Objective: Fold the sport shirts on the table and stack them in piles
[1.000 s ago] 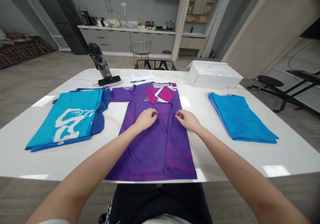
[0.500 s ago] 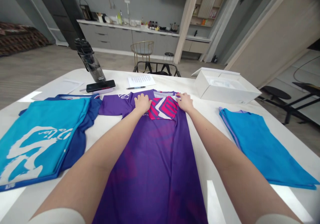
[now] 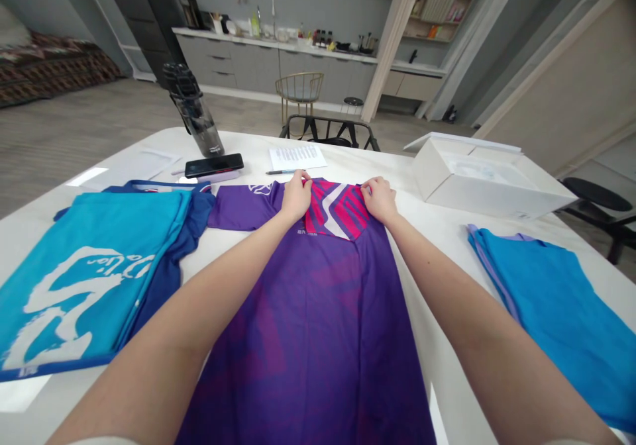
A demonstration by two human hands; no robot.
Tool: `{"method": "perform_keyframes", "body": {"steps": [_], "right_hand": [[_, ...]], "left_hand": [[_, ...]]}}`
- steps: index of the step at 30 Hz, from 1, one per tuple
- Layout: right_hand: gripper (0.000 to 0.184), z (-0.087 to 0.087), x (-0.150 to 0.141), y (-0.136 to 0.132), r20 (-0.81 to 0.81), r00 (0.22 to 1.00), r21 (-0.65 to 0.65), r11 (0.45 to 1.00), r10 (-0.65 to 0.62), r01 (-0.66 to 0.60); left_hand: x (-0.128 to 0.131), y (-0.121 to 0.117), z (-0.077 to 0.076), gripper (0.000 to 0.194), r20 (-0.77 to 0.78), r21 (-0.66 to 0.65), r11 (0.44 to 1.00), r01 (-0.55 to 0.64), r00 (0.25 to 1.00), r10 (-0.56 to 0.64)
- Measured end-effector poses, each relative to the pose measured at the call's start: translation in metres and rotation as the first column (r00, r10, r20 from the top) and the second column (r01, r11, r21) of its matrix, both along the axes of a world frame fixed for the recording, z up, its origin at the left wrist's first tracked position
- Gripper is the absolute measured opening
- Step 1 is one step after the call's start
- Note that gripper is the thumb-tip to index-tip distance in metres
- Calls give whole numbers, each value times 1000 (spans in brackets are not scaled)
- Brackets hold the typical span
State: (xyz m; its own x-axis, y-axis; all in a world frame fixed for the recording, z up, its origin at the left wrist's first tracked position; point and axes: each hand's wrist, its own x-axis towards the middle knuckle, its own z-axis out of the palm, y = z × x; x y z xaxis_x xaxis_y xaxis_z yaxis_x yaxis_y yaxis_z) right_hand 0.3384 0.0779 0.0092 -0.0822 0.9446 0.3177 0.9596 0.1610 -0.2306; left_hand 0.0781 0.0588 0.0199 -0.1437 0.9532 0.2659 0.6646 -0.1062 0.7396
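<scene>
A purple short-sleeved jersey (image 3: 308, 326) lies lengthwise on the white table before me. One sleeve sticks out to the left, while a red-pink sleeve (image 3: 342, 210) with a white zigzag is folded across the jersey's top. My left hand (image 3: 297, 197) pinches the cloth at the left end of that folded part. At its right end, by the shoulder, my right hand (image 3: 380, 198) has its fingers closed on the jersey. Both hands rest low at the jersey's far edge, and the collar is now covered.
Folded turquoise and dark blue shirts (image 3: 94, 266) lie on the left, blue clothing (image 3: 556, 299) on the right. Beyond the jersey are a bottle (image 3: 199, 120), a phone (image 3: 213, 165), a pen (image 3: 285, 171) and a printed sheet (image 3: 298, 157). An opened white box (image 3: 491, 180) stands back right.
The red-pink sleeve part has been drawn up over the collar, which showed before. My fingers have closed on the cloth, and the whole view has shifted slightly.
</scene>
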Motion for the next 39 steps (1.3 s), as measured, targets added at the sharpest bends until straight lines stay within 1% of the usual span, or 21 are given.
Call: {"method": "perform_keyframes", "body": {"steps": [2, 4, 6, 9, 11, 13, 15, 17, 21, 23, 25, 27, 29, 30, 32, 33, 34, 35, 36, 37, 39], "right_hand": [[28, 1, -9, 0, 0, 999, 4, 999, -32, 32], [29, -1, -16, 1, -5, 998, -45, 997, -70, 69], [33, -4, -16, 2, -17, 994, -111, 988, -111, 109], [41, -7, -9, 6, -57, 978, -181, 966, -199, 186], [41, -8, -3, 11, -91, 953, -194, 944, -289, 268], [39, -8, 1, 16, -111, 920, -204, 915, -375, 349], [33, -8, 3, 20, -120, 893, -242, 885, -434, 398], [27, -8, 3, 23, -134, 869, -271, 861, -477, 431], [31, -11, 9, 22, -134, 808, -223, 812, -573, 539], [32, -14, 12, 20, -97, 809, -197, 808, -580, 556], [33, -15, 14, 16, -51, 830, -155, 825, -556, 543], [35, -13, 10, 12, -23, 846, -73, 845, -533, 530], [38, -7, -2, 8, -12, 873, 28, 873, -487, 487], [38, -3, -11, 7, -8, 898, 70, 896, -440, 439], [37, 7, -39, 7, 5, 960, 104, 955, -280, 278], [35, 12, -57, 8, 7, 986, 87, 982, -166, 165], [34, 16, -77, 10, -1, 999, 54, 998, -43, 43], [33, 19, -100, 11, -17, 996, 15, 996, 83, -82], [33, 21, -123, 13, -38, 980, -22, 980, 197, -198], [34, 22, -146, 15, -56, 959, -57, 958, 279, -282], [36, 21, -188, 17, -75, 928, -116, 921, 365, -372]], "left_hand": [[-9, 4, -1, 14, -16, -41, 998, -51, 999, 50], [-19, 5, -5, 14, -63, -120, 989, -85, 995, 78], [-29, 2, -9, 18, -132, -166, 984, -70, 990, 48], [-40, -8, -12, 29, -291, -115, 992, 46, 953, -78], [-45, -15, -13, 38, -414, -84, 987, 138, 896, -160], [-48, -19, -15, 48, -493, -112, 970, 214, 836, -241], [-50, -20, -18, 56, -514, -172, 953, 248, 803, -302], [-51, -20, -22, 61, -508, -230, 942, 245, 796, -331], [-47, -18, -30, 66, -491, -279, 936, 213, 806, -330], [-43, -18, -32, 67, -487, -271, 943, 192, 818, -306], [-40, -17, -32, 66, -477, -269, 947, 175, 830, -289], [-42, -17, -28, 63, -469, -248, 955, 165, 842, -268], [-51, -16, -20, 55, -487, -166, 976, 143, 849, -207], [-59, -15, -16, 50, -507, -112, 987, 120, 847, -160], [-80, -13, -6, 43, -563, -36, 998, 59, 824, -69], [-92, -11, -2, 42, -597, -27, 999, 26, 801, -37], [-104, -10, 2, 41, -633, -34, 999, -5, 774, -18], [-115, -8, 4, 41, -667, -50, 998, -30, 745, -11], [-126, -6, 6, 41, -697, -69, 996, -48, 717, -14], [-136, -4, 6, 41, -721, -90, 994, -61, 692, -23], [-152, -1, 6, 41, -754, -142, 987, -81, 655, -55]]}}
